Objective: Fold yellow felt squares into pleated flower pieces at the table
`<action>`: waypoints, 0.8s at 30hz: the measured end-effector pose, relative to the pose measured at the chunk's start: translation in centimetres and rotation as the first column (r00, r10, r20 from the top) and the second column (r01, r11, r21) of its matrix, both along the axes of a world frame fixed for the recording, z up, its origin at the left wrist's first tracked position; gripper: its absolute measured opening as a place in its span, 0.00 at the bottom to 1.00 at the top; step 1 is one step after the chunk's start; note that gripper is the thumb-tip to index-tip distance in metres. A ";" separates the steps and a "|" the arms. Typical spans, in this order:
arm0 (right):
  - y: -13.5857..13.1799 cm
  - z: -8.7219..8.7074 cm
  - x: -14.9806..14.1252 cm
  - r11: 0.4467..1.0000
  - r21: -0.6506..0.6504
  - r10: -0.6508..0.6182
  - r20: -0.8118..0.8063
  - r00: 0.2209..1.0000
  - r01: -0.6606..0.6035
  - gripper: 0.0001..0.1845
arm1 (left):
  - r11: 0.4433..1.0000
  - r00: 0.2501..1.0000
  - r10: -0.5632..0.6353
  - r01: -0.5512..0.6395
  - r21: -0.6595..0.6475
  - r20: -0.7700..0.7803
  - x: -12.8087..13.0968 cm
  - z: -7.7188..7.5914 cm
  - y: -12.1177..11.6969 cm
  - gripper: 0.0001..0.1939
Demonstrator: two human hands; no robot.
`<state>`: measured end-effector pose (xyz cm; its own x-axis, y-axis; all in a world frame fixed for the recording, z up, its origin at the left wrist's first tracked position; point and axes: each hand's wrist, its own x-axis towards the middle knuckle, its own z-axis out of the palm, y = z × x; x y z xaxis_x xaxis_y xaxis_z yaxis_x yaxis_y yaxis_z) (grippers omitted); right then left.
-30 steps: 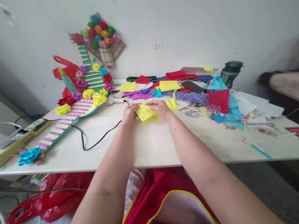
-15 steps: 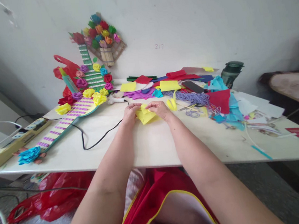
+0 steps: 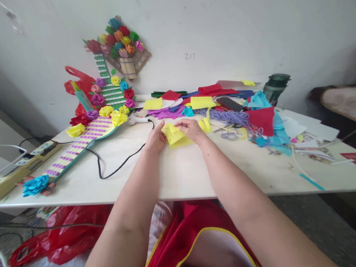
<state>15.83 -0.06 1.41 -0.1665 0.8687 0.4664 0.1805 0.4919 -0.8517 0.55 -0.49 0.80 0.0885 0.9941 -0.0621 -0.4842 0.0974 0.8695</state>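
A folded piece of yellow crepe paper (image 3: 174, 138) is held between my hands above the middle of the table. My left hand (image 3: 156, 139) grips its left edge, with the thumb up and the other fingers partly hidden behind. At the upper right edge, my right hand (image 3: 191, 130) pinches the paper between thumb and fingers. Just right of that hand lies a curled yellow strip (image 3: 205, 124). Scissors (image 3: 226, 128) rest beyond it, beside a tangle of lilac yarn (image 3: 231, 116).
Paper-flower guitar shapes (image 3: 79, 148) stand at the left, near a power strip (image 3: 17, 170). A glue gun (image 3: 139, 119) with a black cord (image 3: 117, 171) lies behind my left hand. Coloured paper sheets (image 3: 202, 102), a phone (image 3: 229, 104) and a dark bottle (image 3: 276, 89) line the back.
My left hand has turned and shifted slightly, its thumb now pointing up along the paper's edge. The yellow paper has tilted, showing more of its folded face. My right hand keeps its pinch.
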 end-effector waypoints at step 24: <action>0.4 -0.6 -0.4 0.974 0.187 -0.143 0.078 0.987 0.126 0.21 | 0.988 0.995 -0.093 0.089 0.128 0.025 0.2 -0.7 -0.1 0.18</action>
